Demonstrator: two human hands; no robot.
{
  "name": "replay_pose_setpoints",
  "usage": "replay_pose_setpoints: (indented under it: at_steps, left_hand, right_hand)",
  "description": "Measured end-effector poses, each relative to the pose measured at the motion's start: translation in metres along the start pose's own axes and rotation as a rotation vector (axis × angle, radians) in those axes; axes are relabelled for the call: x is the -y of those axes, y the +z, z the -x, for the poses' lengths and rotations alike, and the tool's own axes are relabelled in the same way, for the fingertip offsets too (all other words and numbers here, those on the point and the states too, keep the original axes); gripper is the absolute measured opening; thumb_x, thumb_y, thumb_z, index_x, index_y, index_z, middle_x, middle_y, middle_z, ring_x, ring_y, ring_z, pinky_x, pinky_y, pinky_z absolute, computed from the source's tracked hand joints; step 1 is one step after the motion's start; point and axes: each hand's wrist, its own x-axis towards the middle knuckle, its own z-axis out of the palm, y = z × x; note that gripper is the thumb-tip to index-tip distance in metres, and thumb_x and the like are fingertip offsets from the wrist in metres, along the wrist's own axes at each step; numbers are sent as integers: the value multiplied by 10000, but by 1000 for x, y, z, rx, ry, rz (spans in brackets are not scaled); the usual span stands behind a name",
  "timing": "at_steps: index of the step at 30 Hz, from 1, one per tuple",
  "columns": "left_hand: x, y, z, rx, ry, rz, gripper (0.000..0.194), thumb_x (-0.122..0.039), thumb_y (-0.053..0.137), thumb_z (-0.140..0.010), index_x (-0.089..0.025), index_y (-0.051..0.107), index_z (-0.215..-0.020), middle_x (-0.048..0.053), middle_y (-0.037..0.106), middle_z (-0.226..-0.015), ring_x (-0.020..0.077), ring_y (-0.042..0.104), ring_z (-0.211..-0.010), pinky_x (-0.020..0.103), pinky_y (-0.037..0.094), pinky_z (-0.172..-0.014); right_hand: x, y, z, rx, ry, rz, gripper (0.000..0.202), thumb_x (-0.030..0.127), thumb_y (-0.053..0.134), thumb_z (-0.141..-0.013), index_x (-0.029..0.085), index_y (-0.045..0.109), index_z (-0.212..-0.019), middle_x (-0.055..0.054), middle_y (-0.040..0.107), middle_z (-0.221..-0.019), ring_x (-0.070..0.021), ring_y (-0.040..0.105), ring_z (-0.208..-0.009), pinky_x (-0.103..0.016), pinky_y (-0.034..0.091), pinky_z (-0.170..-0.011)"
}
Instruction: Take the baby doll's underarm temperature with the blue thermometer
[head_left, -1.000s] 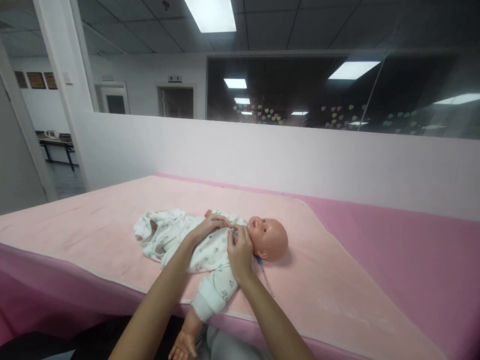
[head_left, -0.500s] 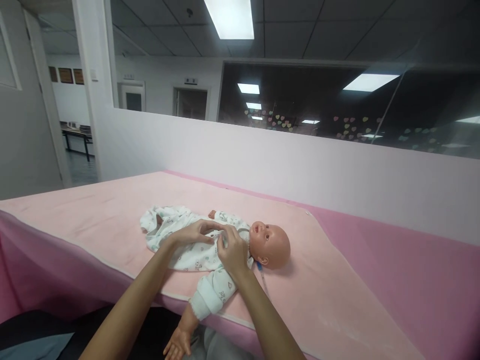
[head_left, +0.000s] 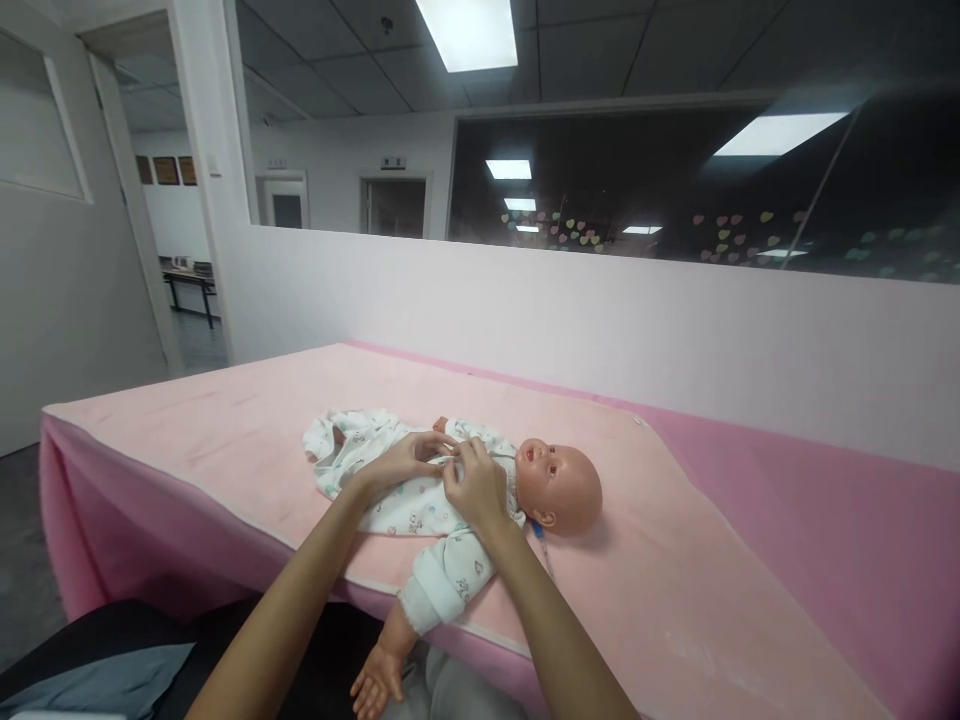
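Observation:
A baby doll [head_left: 561,488] lies on its back with its head to the right, dressed in a white patterned romper [head_left: 416,512]. On the chest of the romper, my left hand [head_left: 405,462] has its fingers bent and pinching at the front of the cloth. My right hand [head_left: 478,487] meets it there, thumb and fingers closed on the same spot. What sits between the fingertips is small and mostly hidden. One doll arm [head_left: 390,650] hangs over the near edge, its cuff rolled back. A blue-ended thin cord [head_left: 537,528] shows beside the doll's neck.
A pink-covered table [head_left: 225,420] carries the doll, and its near edge is close to my lap. Behind it stands a white wall [head_left: 600,330] with a wide window [head_left: 637,180] above. An open door [head_left: 82,250] is at the left.
My fingertips have drawn closer together on the romper's chest. The camera view has turned slightly left, so the scene sits further right. The doll lies as before.

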Motion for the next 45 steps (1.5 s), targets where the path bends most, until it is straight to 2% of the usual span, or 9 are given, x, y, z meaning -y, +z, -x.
replay_pose_setpoints:
  at_steps: [6, 14, 22, 34, 41, 45]
  left_hand:
    - [-3, 3, 5, 12, -28, 60, 222, -257, 696, -675, -147, 620, -851, 45, 624, -874, 175, 569, -888, 295, 434, -814]
    - [5, 6, 3, -108, -40, 21, 249, -310, 713, -645, -142, 640, -813, 45, 651, -822, 188, 590, -846, 298, 442, -782]
    - [6, 5, 4, -121, -65, 39, 236, -312, 717, -630, -138, 571, -694, 26, 631, -766, 161, 594, -772, 275, 446, -726]
    - [5, 7, 4, -113, -59, 20, 253, -305, 704, -630, -153, 529, -730, 7, 573, -746, 157, 572, -776, 267, 434, -702]
    - [-2, 9, 7, -105, -42, 15, 248, -299, 690, -634, -154, 511, -724, -5, 535, -739, 138, 542, -752, 246, 421, -677]
    - [0, 8, 7, -96, -24, 30, 254, -264, 712, -615, -155, 518, -736, -5, 544, -771, 135, 544, -774, 253, 423, -719]
  right_hand:
    - [-1, 1, 4, -38, -15, -30, 124, 206, 422, -814, 194, 544, -801, -15, 587, -783, -119, 509, -602, -224, 277, -496]
    - [0, 4, 4, -71, 26, -7, 84, 202, 457, -784, 193, 534, -753, -6, 586, -741, -119, 514, -600, -225, 270, -503]
    - [-2, 5, 3, -78, 30, -13, 74, 200, 463, -758, 191, 517, -708, -4, 551, -694, -120, 496, -594, -219, 280, -510]
    - [-1, 2, 4, -71, 46, -90, 48, 192, 469, -709, 197, 473, -661, 13, 511, -654, -113, 457, -566, -216, 280, -505]
    - [0, -1, 4, -64, 4, -69, 51, 205, 459, -713, 192, 508, -707, 8, 514, -681, -106, 459, -567, -211, 271, -488]
    - [0, -2, 4, -49, -7, -53, 59, 232, 473, -716, 196, 520, -722, 7, 527, -697, -110, 468, -577, -213, 263, -486]
